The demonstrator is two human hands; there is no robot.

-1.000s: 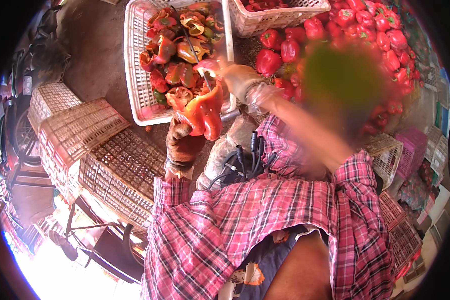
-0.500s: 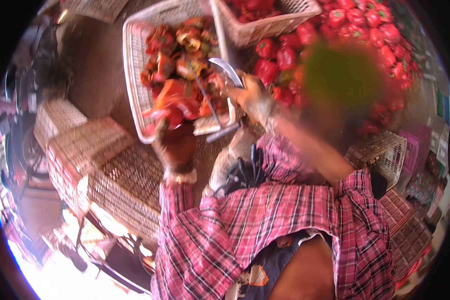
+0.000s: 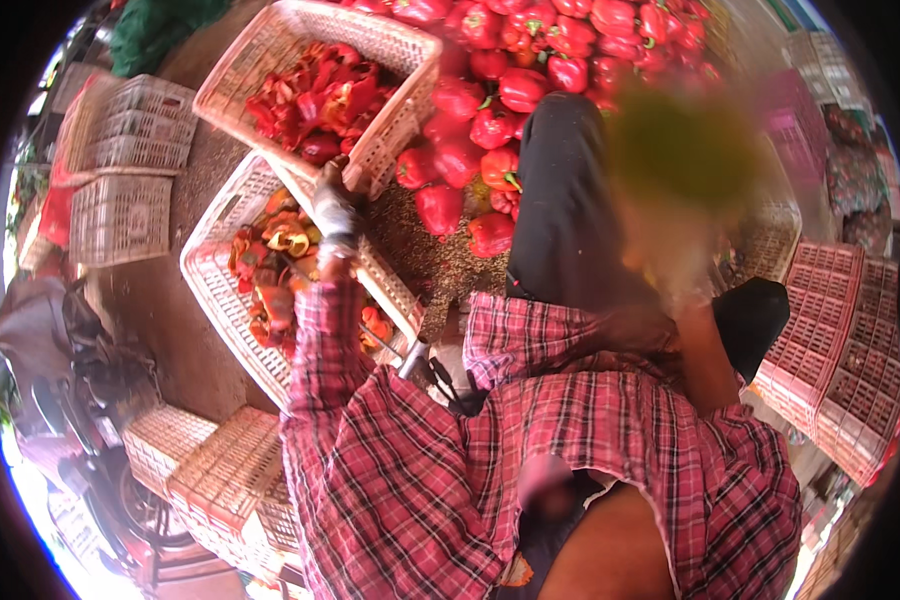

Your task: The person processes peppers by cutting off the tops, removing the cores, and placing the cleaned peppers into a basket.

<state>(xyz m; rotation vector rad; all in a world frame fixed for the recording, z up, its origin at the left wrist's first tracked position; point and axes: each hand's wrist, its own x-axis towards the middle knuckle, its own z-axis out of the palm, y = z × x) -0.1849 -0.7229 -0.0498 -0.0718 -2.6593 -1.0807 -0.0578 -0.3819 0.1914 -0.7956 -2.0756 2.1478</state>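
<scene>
My left hand (image 3: 337,208) reaches over the near rim of a pale pink crate (image 3: 410,110) that holds cut red pepper pieces (image 3: 320,98). Its fingers are dark against the crate wall, and whether they grip anything is unclear. Below that arm a white crate (image 3: 220,220) holds orange and red pepper scraps (image 3: 270,310), with a thin metal rod lying across it. My right hand (image 3: 675,265) is low at the right beside my dark-trousered knee, mostly covered by a blurred green patch. No knife shows in it now.
Whole red bell peppers (image 3: 522,90) lie heaped on the floor ahead. Stacked crates stand at the left (image 3: 120,215), lower left (image 3: 225,470) and right (image 3: 810,340). A purple crate (image 3: 795,130) sits far right. A parked motorbike (image 3: 130,510) is at the lower left.
The view has swung, shifting the crates left and down. My left hand has moved from the scrap crate to the pink crate's rim. My right hand, which held a curved knife, has drawn back right.
</scene>
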